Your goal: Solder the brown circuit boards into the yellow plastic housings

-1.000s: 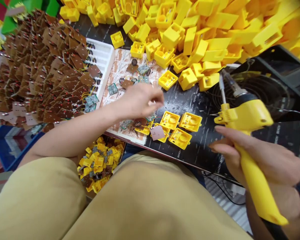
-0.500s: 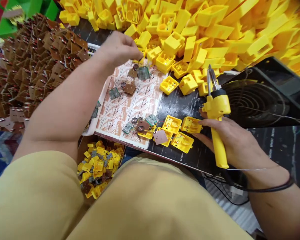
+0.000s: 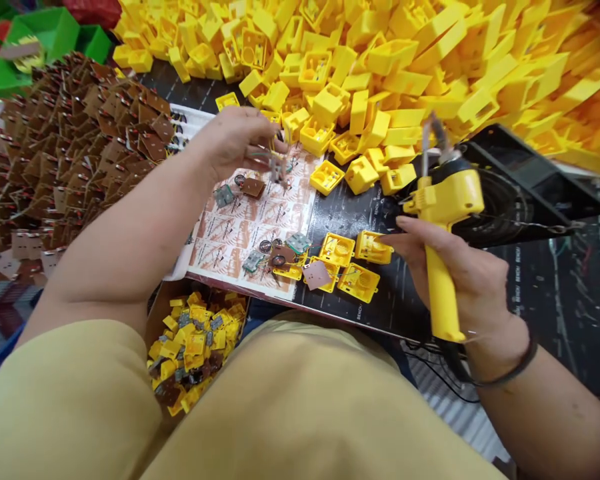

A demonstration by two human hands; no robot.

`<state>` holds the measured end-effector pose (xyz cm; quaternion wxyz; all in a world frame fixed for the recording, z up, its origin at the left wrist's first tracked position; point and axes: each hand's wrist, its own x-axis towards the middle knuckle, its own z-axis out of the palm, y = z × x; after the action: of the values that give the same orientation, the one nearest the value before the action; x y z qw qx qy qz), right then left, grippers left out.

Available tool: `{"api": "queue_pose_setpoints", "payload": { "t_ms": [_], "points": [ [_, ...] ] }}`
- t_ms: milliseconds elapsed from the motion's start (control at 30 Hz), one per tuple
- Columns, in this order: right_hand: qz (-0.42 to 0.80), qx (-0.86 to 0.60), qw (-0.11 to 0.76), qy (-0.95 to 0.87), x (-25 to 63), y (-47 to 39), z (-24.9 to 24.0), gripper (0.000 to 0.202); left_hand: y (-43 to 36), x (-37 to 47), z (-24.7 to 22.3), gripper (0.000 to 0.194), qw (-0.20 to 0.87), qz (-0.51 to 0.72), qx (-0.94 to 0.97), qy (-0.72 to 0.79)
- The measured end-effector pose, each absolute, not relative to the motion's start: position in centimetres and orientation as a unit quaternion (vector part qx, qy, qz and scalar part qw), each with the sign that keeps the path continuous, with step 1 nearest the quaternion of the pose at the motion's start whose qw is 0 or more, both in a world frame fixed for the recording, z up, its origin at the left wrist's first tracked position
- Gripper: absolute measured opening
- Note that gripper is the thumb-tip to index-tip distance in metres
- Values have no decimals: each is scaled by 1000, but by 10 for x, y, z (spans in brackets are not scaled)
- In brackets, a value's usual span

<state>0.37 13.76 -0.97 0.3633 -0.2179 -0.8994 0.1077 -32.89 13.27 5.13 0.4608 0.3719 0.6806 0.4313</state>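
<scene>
My left hand [image 3: 237, 140] is closed on a small circuit board assembly [image 3: 279, 165] with thin wires, blurred and hanging from the fingertips over the printed paper sheet [image 3: 220, 233]. Below it on the sheet lie a brown board [image 3: 253, 187] and a green board [image 3: 224, 195]. In my right hand [image 3: 475, 287] is a yellow soldering gun [image 3: 443, 267], its metal tip pointing up and away from me. Beside that hand several open yellow cases [image 3: 359, 283] sit close together, and a pinkish square board [image 3: 317, 274] rests on one of them.
A large heap of yellow housings [image 3: 330, 100] spans the back. Brown circuit boards [image 3: 80, 147] are piled at left, near green bins [image 3: 45, 40]. A black fan [image 3: 535, 180] stands at right. Below the table edge, a box holds small yellow parts [image 3: 195, 347].
My left hand has taken the board assembly up from the sheet and moved slightly towards me. The soldering gun has shifted a little to the right. The camera view has tilted slightly.
</scene>
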Motion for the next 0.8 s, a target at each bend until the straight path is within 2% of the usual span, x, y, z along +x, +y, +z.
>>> {"api": "queue_pose_setpoints", "payload": {
  "t_ms": [133,267,400,600,700,800],
  "points": [
    [158,-241,402,-869,-27,132,-5,31,126,-295,50,16,534,434,365,628],
    [197,-241,415,-855,-57,131,-7,49,122,-271,48,18,547,424,376,616],
    [246,-246,424,-836,-72,135,-8,34,122,-268,39,19,539,450,392,594],
    [304,-262,444,-801,-88,138,-10,34,124,-273,30,22,533,480,386,580],
    [297,-262,447,-802,-91,139,-11,32,120,-274,34,25,515,456,421,591],
    [216,-283,455,-816,-89,142,-5,27,118,-279,33,29,443,404,498,627]
  ]
}}
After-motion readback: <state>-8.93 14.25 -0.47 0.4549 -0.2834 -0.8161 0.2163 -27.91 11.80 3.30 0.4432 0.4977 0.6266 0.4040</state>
